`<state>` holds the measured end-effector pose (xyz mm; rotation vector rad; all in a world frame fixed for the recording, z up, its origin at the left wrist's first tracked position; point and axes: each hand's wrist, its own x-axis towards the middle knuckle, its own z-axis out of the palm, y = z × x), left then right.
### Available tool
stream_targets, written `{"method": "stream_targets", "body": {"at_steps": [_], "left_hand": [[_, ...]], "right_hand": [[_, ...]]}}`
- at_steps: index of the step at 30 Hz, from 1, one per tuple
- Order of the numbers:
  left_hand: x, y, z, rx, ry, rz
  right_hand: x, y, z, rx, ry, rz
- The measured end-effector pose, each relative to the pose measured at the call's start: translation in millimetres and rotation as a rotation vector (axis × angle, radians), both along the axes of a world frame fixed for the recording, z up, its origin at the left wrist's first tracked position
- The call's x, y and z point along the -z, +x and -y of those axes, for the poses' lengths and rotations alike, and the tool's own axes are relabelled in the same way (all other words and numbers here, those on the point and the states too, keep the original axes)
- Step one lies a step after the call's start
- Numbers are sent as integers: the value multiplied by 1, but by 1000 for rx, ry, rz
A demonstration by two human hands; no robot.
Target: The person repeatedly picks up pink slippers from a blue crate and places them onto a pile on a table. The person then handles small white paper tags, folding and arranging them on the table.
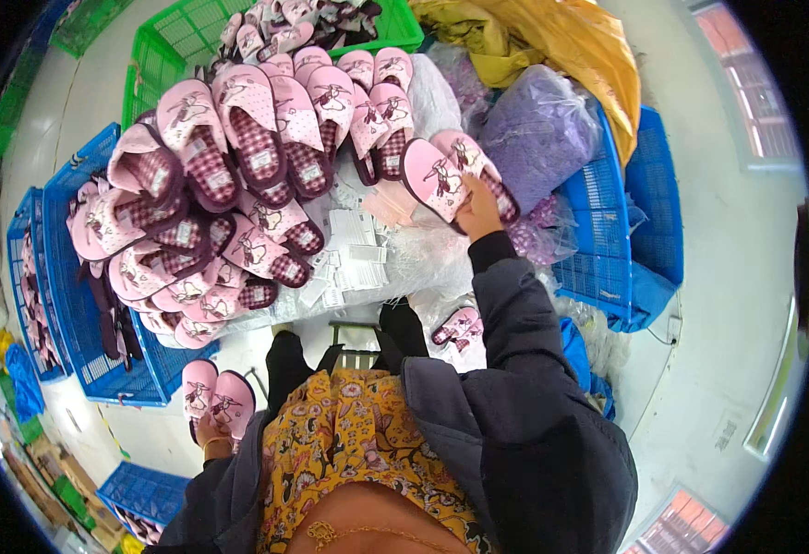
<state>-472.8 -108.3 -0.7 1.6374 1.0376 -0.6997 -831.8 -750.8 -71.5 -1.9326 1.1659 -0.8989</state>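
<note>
Low on the left, my left hand [211,438] is closed round a pair of pink slippers [232,399] with dark soles and a printed animal figure. My right hand [482,210] reaches forward to the right end of the work surface and grips another pink pair of slippers [435,177]. Part of that pair is hidden behind the fingers. Left of it, a large heap of matching slippers [255,129] with plum checked insoles covers the surface. Many white paper labels [358,263] lie scattered on clear plastic beside the heap.
Blue crates [90,323] stand on the left and a blue crate [598,249] on the right. Behind the heap is a green crate [169,51] of slippers. A bagged purple bundle [541,134] and yellow sheeting [598,42] sit at the far right. Below lies another slipper pair [460,325].
</note>
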Motion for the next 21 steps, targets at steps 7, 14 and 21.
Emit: {"method": "stream_targets", "body": {"at_steps": [7,14,21], "left_hand": [[45,-60,1,88,-30,11],[86,-47,0,18,-119,-182],[158,-10,-40,67,-162,-105]], "right_hand": [[99,-1,94,8,948,444],[86,8,93,126,826,342],[78,20,103,141,602,-18]]}}
